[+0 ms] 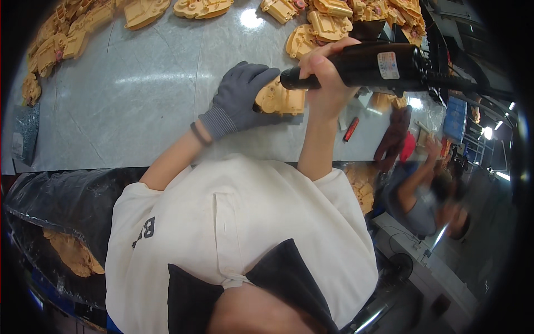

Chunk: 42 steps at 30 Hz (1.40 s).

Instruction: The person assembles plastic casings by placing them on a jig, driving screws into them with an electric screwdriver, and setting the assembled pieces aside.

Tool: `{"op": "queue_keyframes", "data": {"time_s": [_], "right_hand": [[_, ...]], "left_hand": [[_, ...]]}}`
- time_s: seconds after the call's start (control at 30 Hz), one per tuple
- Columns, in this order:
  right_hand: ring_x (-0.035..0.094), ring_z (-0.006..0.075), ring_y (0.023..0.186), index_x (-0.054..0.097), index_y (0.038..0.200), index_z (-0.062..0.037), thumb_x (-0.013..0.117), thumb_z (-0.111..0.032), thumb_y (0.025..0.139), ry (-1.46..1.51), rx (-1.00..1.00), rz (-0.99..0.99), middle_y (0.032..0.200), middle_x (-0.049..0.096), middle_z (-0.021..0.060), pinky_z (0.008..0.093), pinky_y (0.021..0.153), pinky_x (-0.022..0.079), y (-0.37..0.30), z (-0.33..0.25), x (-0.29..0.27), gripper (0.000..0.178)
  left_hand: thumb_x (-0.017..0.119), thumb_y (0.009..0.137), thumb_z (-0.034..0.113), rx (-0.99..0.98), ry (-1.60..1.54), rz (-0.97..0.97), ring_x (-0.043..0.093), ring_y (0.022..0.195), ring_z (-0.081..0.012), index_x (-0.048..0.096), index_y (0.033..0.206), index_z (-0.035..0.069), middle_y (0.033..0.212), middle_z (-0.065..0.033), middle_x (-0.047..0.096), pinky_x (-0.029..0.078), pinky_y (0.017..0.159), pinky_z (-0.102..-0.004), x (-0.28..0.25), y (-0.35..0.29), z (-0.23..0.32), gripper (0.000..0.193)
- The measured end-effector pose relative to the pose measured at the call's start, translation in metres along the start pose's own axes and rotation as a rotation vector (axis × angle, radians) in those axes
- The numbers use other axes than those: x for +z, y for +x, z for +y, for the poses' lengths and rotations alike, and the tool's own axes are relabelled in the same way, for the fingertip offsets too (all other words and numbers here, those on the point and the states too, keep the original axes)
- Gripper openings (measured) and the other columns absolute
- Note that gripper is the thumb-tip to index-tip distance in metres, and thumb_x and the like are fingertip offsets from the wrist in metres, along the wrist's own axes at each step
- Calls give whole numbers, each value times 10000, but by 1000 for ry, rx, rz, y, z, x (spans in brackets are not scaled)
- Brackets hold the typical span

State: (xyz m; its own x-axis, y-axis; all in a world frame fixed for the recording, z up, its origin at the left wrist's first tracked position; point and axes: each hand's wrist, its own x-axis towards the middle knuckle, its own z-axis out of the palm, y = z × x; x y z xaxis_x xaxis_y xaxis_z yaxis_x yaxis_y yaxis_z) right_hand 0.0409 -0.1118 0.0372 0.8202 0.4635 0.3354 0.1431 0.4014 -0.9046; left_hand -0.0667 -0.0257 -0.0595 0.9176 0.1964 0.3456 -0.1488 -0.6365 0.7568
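On the table (144, 114), twelve o'clock: gloved left hand (238, 94) clasps a tan part (285, 102), right hand (330, 83) grips a black driver (364, 64) — best kept steady and square.

My gloved left hand (240, 96) holds a yellow part (286, 101) over the grey table (139, 117); my bare right hand (330, 83) grips a black tool (364, 62), its nose at the part.

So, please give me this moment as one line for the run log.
left hand: gloved, holds yellow housing | right hand: bare, grips black corded tool at yellow housing | nearby: red object, yellow parts
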Motion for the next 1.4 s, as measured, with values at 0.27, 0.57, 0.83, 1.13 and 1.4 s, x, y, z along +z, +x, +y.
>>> {"op": "queue_keyframes", "data": {"time_s": [0.27,0.57,0.83,1.13,1.4], "right_hand": [[505,163,466,405,1094,23,512,-9,709,137,-330,138,619,509,63,324,516,467,-11,-45,-47,400],[478,165,437,448,969,36,554,114,656,-288,-308,550,583,493,92,298,480,443,33,-45,-111,339],[459,175,440,408,1049,11,534,-6,690,72,-159,170,563,450,62,316,478,404,-24,-57,-60,381],[457,189,469,393,1083,-19,536,-19,693,51,-98,-71,579,459,87,339,513,394,-52,-41,-13,416],[472,172,454,374,1033,-17,565,16,695,4,-76,-39,566,472,81,302,471,409,-56,-27,-4,390]], "left_hand": [[771,584,383,98,40,90,495,1014,-318,494,1176,82,1116,-136,507,401,891,-420,4,-3,-7,719],[749,613,436,64,20,22,472,1038,-302,488,1191,97,1129,-113,484,371,926,-420,7,-2,-5,719],[758,599,437,49,26,-5,465,1058,-302,468,1221,103,1147,-107,479,364,952,-430,3,-3,-6,763],[763,585,424,80,18,14,458,1069,-287,453,1241,112,1145,-96,480,361,958,-430,5,0,-7,790],[760,585,429,91,25,39,459,1072,-277,455,1234,115,1139,-91,484,364,962,-424,2,-2,-5,783]]}}
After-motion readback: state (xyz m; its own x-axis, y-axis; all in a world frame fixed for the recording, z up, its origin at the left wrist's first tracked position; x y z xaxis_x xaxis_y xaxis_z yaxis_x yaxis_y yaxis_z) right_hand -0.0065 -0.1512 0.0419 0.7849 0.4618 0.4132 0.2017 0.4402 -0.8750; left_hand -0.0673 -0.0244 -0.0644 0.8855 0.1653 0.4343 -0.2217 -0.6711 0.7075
